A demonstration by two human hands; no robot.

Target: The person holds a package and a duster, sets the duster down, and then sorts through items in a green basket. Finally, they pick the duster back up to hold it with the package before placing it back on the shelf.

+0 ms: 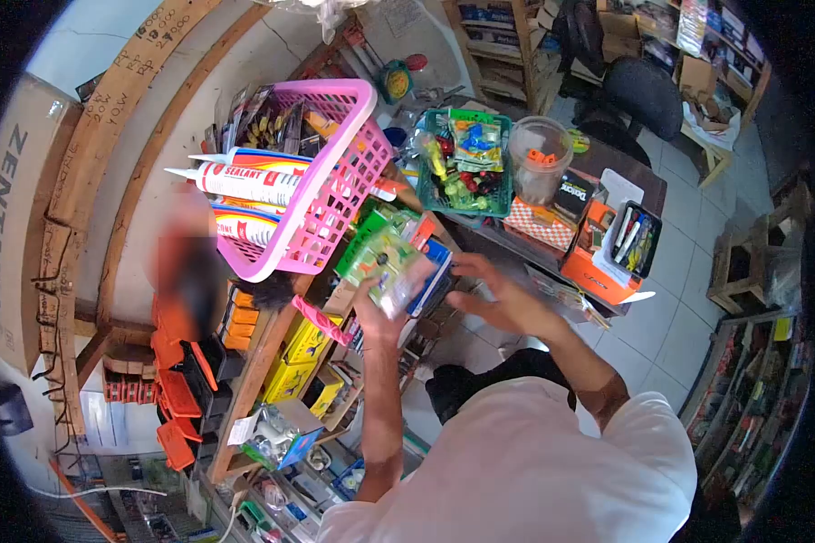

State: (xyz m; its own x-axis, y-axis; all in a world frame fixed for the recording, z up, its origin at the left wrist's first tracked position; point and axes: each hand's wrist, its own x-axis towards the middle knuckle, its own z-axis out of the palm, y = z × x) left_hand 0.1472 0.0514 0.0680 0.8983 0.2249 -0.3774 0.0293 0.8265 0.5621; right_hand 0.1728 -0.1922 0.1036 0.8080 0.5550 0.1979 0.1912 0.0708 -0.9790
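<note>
Crammed wooden shelving (255, 373) here, pink basket (317, 176) up top; left hand (378, 312) grips a kinda blurry plastic packet (391, 270), right hand (505, 303) spread loosely near it.

Tiled floor (672, 303), seemingly wooden shelves (524, 54)

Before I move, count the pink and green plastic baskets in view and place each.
2: the pink basket, left of and beyond the left hand; the green basket, farther off, beyond the right hand. Others may be hidden.
</note>
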